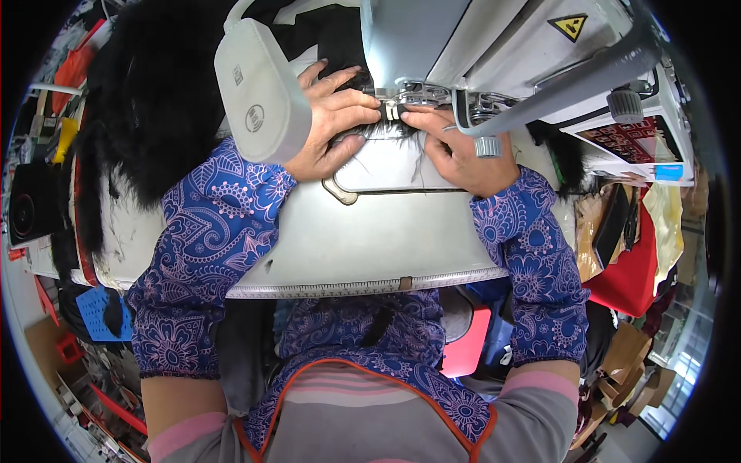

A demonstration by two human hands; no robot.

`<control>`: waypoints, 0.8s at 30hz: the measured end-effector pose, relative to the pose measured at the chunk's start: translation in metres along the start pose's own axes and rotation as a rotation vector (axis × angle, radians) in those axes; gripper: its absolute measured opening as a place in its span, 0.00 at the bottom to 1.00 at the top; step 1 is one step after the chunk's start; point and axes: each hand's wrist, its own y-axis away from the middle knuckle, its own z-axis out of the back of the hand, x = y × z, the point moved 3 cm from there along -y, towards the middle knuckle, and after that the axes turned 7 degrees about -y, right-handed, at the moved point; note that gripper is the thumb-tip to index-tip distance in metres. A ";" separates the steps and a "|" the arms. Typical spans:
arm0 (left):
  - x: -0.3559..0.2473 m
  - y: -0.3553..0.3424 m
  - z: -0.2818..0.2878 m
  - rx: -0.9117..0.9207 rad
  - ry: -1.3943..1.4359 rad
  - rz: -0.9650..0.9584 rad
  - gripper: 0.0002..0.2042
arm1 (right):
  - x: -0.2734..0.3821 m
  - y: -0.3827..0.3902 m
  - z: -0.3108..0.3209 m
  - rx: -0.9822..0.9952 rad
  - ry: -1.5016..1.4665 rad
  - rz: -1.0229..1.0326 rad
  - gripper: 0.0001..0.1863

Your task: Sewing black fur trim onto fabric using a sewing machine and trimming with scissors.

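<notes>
Black furry fabric [333,35] lies under the head of a white sewing machine [413,42]. Fingers spread, my left hand [328,127] rests flat on the fabric, its fingertips just left of the metal presser foot [401,96]. From the other side my right hand [469,154] reaches in. Its index fingertip presses at a small white piece [392,111] by the foot, with the thumb apart below it; a grey bracket [482,127] hides part of this hand. The fabric under the foot is mostly covered by my fingers.
A large pile of black fur [154,92] covers the table's left side. A white box-shaped device [262,92] hangs over my left wrist. A ruler strip [347,288] edges the white tabletop [370,239]. Red cloth [629,266] and bags hang at the right.
</notes>
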 end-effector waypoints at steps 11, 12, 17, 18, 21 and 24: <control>0.010 -0.003 0.002 -0.272 -0.001 -0.049 0.09 | -0.009 0.001 -0.002 -0.030 0.011 0.049 0.18; 0.009 -0.002 0.002 -0.279 0.018 -0.055 0.09 | -0.012 0.001 -0.004 0.017 0.051 0.003 0.17; -0.021 -0.004 -0.004 -0.328 0.093 -0.187 0.11 | 0.010 0.000 0.003 -0.059 0.055 0.100 0.15; -0.027 -0.006 -0.006 -0.326 0.127 -0.215 0.11 | 0.014 0.001 0.000 -0.091 -0.006 0.194 0.13; -0.026 -0.007 0.004 -0.242 0.075 -0.142 0.11 | 0.019 0.002 0.002 -0.040 -0.023 0.258 0.10; -0.013 0.001 0.015 -0.261 -0.101 -0.162 0.11 | 0.014 0.003 0.001 -0.006 -0.040 0.053 0.09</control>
